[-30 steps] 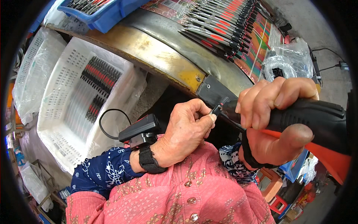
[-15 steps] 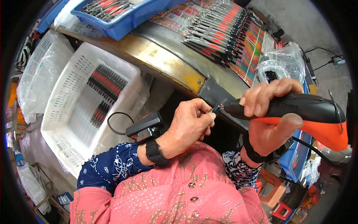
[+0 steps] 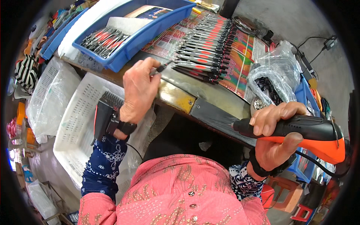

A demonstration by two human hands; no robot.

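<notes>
Metal-edged worktable (image 3: 215, 92) supports a blue tray (image 3: 119, 64) and a row of pens (image 3: 206, 47). Left hand (image 3: 139, 85): thumb and fingers clamped on a dark pen (image 3: 162, 68), located just left of the row. Right hand (image 3: 273, 149): fingers and thumb wrapped around a black-and-orange power tool (image 3: 309, 126), tip directed leftward.

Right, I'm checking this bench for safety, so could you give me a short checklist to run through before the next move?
1. Left grip secure on the slim dark piece: ok, pinched between thumb and fingers.
2. Right grip holding the orange-and-black power tool: ok, fingers over its body.
3. Tool's tip clear of the left grip: ok, well apart.
4. One grip free: not ok, both are occupied.
5. Slim dark piece clear of the row of pens: cannot tell; its far end is very near them.
6. Power tool stopped: cannot tell.
</notes>
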